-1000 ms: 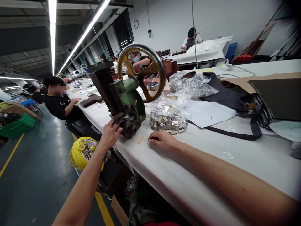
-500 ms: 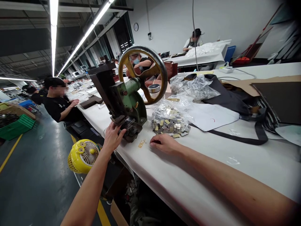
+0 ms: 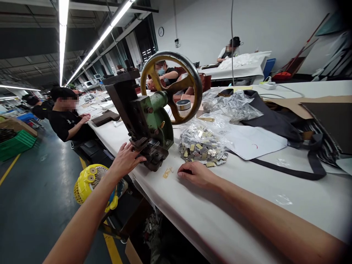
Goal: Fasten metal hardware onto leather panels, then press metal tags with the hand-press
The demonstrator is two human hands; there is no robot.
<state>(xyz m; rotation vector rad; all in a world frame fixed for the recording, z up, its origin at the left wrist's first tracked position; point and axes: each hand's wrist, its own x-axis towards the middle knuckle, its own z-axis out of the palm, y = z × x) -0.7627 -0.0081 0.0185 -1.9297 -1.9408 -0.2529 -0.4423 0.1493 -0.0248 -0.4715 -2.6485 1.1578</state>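
A green hand press (image 3: 154, 121) with a brass-coloured handwheel (image 3: 176, 88) stands at the near edge of a white table (image 3: 247, 198). My left hand (image 3: 125, 159) rests against the dark base of the press, fingers extended. My right hand (image 3: 195, 173) lies palm down on the table, fingers curled under, just in front of a clear bag of small metal pieces (image 3: 203, 145). A small gold piece (image 3: 167, 172) lies on the table between my two hands. What my right fingers hold, if anything, is hidden.
A yellow fan (image 3: 92, 181) hangs below the table edge at left. A dark bag with a strap (image 3: 277, 124), white paper (image 3: 253, 141) and cardboard (image 3: 324, 106) lie at right. Other people sit along the table and at a far table.
The view has shifted slightly, and my left hand has slid lower along the press base. My right hand stays on the table by the bag.
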